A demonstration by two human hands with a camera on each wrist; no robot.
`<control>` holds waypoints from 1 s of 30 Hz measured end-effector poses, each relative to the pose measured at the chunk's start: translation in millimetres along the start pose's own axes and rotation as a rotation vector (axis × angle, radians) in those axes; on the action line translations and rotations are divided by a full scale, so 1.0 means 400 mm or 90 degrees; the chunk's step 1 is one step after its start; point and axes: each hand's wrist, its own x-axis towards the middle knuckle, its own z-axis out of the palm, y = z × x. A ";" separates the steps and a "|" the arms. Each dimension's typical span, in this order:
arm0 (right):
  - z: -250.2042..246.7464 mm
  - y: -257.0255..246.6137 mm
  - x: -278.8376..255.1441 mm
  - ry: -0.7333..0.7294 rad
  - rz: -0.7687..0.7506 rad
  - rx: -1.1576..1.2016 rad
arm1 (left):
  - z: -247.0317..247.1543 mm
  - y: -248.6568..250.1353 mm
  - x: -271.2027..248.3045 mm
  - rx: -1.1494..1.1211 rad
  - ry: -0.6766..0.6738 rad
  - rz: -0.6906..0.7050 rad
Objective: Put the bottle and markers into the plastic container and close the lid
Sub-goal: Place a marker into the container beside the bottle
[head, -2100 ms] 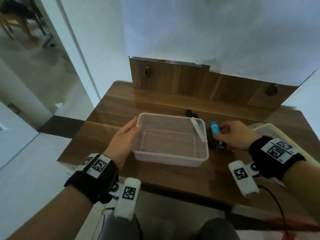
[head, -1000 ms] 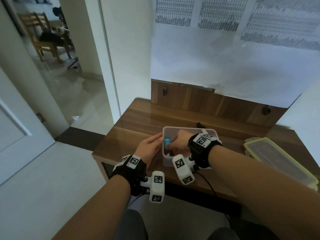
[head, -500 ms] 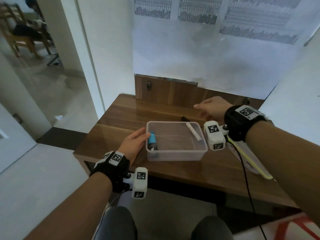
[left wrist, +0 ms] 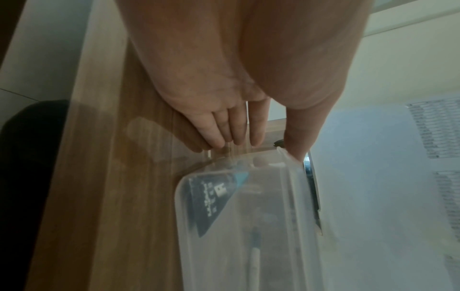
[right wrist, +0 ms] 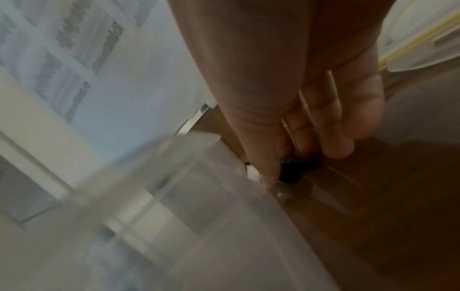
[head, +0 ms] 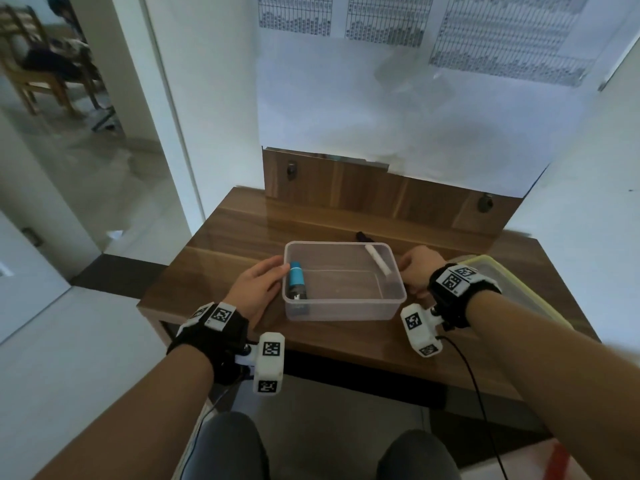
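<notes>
Both hands now sit low beside the plastic container [head: 344,308]. Half a second ago the right hand [head: 417,271] was raised over the back of the counter [head: 221,237]; it has since come down to the container's right wall. The left hand [head: 258,289] has stayed against the left wall, fingers straight and flat along it, thumb tip on the rim, gripping nothing.

Inside the container, the bottle [head: 296,281] with its blue cap lies along the left wall, just past the left hand's fingertips, where it already lay half a second ago. A white marker [head: 377,263] leans in the far right corner, close to the right hand. A dark marker [head: 363,235] lies on the counter behind the container, beyond both hands.

From the right wrist, the right hand's thumb and fingers curl down around a small dark object [right wrist: 292,170] at the container's corner; the picture is too blurred to tell what it is or how firmly it is pinched. To the right of the right wrist lies the lid [head: 498,275] with a yellow edge, flat on the counter.
</notes>
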 end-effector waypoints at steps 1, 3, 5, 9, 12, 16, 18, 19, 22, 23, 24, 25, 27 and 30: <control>0.004 -0.004 0.001 0.003 -0.003 -0.007 | -0.001 0.000 0.001 -0.003 0.003 -0.001; 0.008 -0.006 0.009 0.015 -0.011 -0.014 | -0.003 -0.001 0.003 0.000 0.005 -0.003; 0.006 -0.006 0.016 0.022 -0.013 -0.022 | -0.002 0.003 -0.001 0.015 0.001 -0.006; -0.008 0.002 0.014 0.051 -0.019 -0.006 | -0.004 0.010 -0.006 0.026 0.004 -0.008; -0.030 0.012 -0.002 0.099 -0.031 -0.015 | -0.002 0.012 -0.008 0.025 0.007 -0.013; -0.093 0.002 -0.031 0.217 -0.100 0.087 | 0.012 0.022 -0.027 0.014 -0.009 -0.010; -0.125 -0.021 -0.069 0.235 -0.151 0.197 | 0.017 0.026 -0.031 0.007 -0.010 -0.010; -0.133 -0.036 -0.092 0.211 -0.178 0.219 | 0.019 0.027 -0.034 0.006 -0.007 -0.009; -0.127 -0.086 -0.120 0.130 -0.256 0.051 | 0.023 0.024 -0.031 0.013 0.000 0.003; -0.115 -0.099 -0.120 0.120 -0.274 -0.054 | 0.023 0.022 -0.033 0.018 0.000 0.004; -0.099 -0.110 -0.114 0.115 -0.288 -0.146 | 0.023 0.019 -0.034 0.022 0.002 0.003; -0.081 -0.118 -0.108 0.107 -0.292 -0.213 | 0.023 0.016 -0.036 0.030 0.004 0.002; -0.045 -0.130 -0.093 0.088 -0.287 -0.286 | 0.022 0.016 -0.036 0.034 0.009 -0.002; -0.007 -0.145 -0.068 0.064 -0.258 -0.314 | 0.016 0.019 -0.032 0.043 0.024 -0.008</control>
